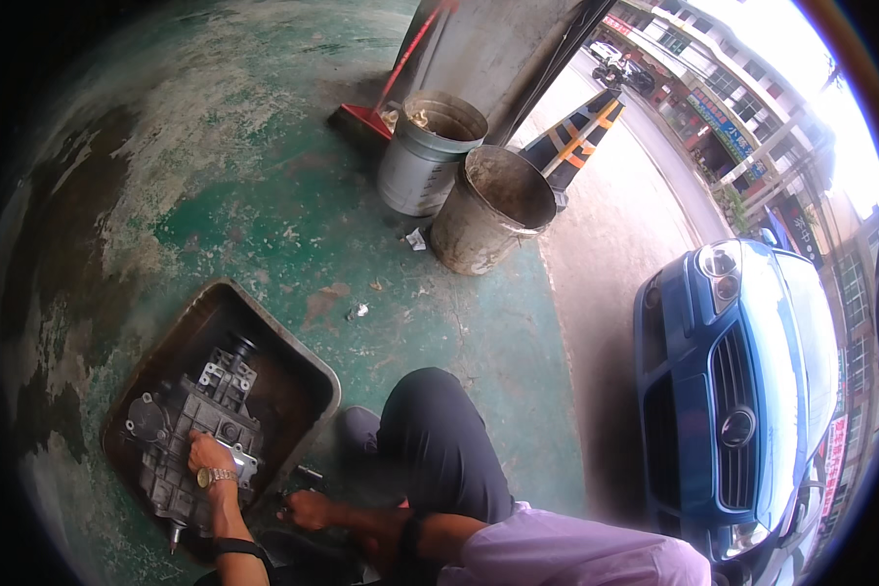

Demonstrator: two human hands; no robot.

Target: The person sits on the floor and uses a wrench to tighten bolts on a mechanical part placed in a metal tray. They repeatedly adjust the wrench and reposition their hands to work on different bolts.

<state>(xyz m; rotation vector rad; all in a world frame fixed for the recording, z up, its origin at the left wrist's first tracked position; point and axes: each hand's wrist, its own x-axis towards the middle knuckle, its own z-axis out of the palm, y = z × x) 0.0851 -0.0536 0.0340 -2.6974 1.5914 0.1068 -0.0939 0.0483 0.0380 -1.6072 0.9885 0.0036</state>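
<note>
A grey metal gearbox (pixel 200 425) lies in a dark, rectangular tray (pixel 327 376) with raised sides on the floor at my lower left. My left hand (pixel 210 454), with a metal watch at the wrist, is closed against the gearbox's upper face, beside a shiny silver part (pixel 244 463). What its fingers grip, if anything, is hidden. Just outside the tray's right side, my right hand (pixel 311 510) is curled into a closed shape. Something small and dark shows at its fingers, too unclear to name. A short shiny metal piece (pixel 309 473) appears just beyond that hand.
Two used buckets, one grey (pixel 415 176) and one dirty (pixel 469 234), stand ahead by a pillar (pixel 518 54). Beside them are a red dustpan (pixel 366 119) and a black-and-orange striped cone (pixel 581 137). A blue car (pixel 742 381) is parked at the right. Paper scraps (pixel 359 311) lie on the worn green floor.
</note>
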